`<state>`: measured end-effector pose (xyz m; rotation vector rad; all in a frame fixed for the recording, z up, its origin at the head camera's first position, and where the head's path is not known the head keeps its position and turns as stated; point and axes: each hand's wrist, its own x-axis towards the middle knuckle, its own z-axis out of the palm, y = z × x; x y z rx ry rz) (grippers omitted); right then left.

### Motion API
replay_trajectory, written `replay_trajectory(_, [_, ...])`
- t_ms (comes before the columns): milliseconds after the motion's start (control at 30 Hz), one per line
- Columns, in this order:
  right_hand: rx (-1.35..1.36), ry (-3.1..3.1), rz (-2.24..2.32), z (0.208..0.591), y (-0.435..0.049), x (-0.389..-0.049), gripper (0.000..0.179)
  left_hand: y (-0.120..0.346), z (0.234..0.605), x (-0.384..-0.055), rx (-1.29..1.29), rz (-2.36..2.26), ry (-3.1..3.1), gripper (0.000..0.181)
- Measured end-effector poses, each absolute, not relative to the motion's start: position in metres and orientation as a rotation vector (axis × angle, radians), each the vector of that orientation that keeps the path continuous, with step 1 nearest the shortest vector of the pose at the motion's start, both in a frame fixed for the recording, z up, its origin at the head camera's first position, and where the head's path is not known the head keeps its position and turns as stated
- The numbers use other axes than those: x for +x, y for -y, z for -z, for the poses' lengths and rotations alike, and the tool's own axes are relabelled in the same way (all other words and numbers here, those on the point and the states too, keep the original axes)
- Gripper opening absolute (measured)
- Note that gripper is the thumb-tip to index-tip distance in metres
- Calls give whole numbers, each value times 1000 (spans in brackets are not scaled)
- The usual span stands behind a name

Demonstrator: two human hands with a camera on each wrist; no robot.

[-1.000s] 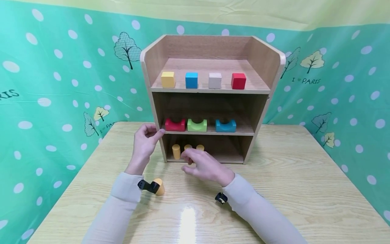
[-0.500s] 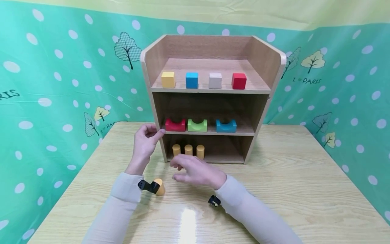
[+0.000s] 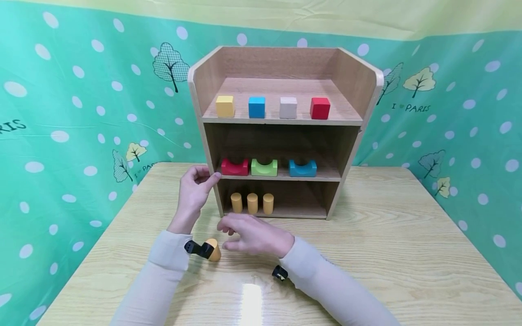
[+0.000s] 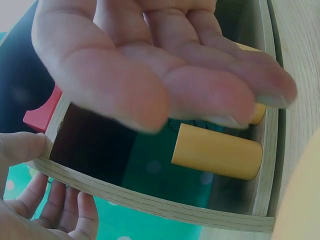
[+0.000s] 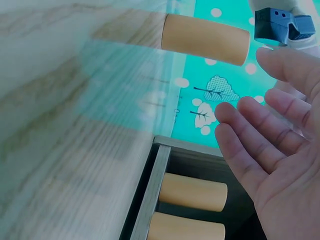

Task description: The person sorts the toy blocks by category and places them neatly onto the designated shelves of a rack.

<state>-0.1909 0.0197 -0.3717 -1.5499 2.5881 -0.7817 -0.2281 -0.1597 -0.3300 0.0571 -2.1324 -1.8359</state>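
Note:
My left hand [image 3: 192, 192] grips the left side panel of the small wooden shelf unit [image 3: 285, 121], thumb at the middle shelf's front edge and fingers outside the panel. Its thumb [image 4: 22, 146] shows on the edge in the left wrist view. My right hand [image 3: 258, 235] is over the table with fingers spread and loosely bent, holding nothing. Just left of its fingertips a yellow wooden cylinder [image 3: 215, 254] stands on the table, partly behind the left wrist's camera strap. On the bottom shelf three like cylinders [image 3: 252, 204] stand in a row.
Red [image 3: 234, 168], green [image 3: 264, 169] and blue [image 3: 302, 169] blocks with curved notches sit on the middle shelf. Above are yellow [image 3: 225, 107], blue [image 3: 257, 107], white [image 3: 287, 108] and red [image 3: 320, 108] cubes. A patterned green curtain [image 3: 102, 90] hangs behind the wooden table [image 3: 408, 235].
My right hand has moved left and toward me from the bottom shelf, uncovering the row of cylinders and nearing the one on the table. The left hand keeps its place.

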Motion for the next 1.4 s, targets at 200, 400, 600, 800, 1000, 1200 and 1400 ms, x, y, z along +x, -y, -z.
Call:
replay_trajectory(200, [-1569, -2567, 742, 373, -14, -191, 33, 160, 330, -229, 63, 1835, 2127, 36])
replay_trajectory(400, [-1558, -2538, 716, 374, -9, -191, 35, 160, 330, -228, 62, 1830, 2136, 37])
replay_trajectory(600, [-1557, -2526, 713, 377, -4, -191, 35, 160, 330, -228, 62, 1824, 2155, 39])
replay_trajectory(800, [-1603, -2513, 727, 381, 1, -192, 33, 160, 331, -229, 62, 1826, 2124, 35])
replay_trajectory(1000, [-1651, -2523, 708, 383, 5, -192, 28, 160, 331, -229, 64, 1826, 2123, 34])
replay_trajectory(1200, [-1669, -2538, 696, 385, 7, -191, 23, 160, 329, -228, 58, 1815, 2153, 37])
replay_trajectory(1400, [-1669, -2533, 710, 387, 9, -191, 21, 160, 329, -228, 57, 1807, 2156, 37])
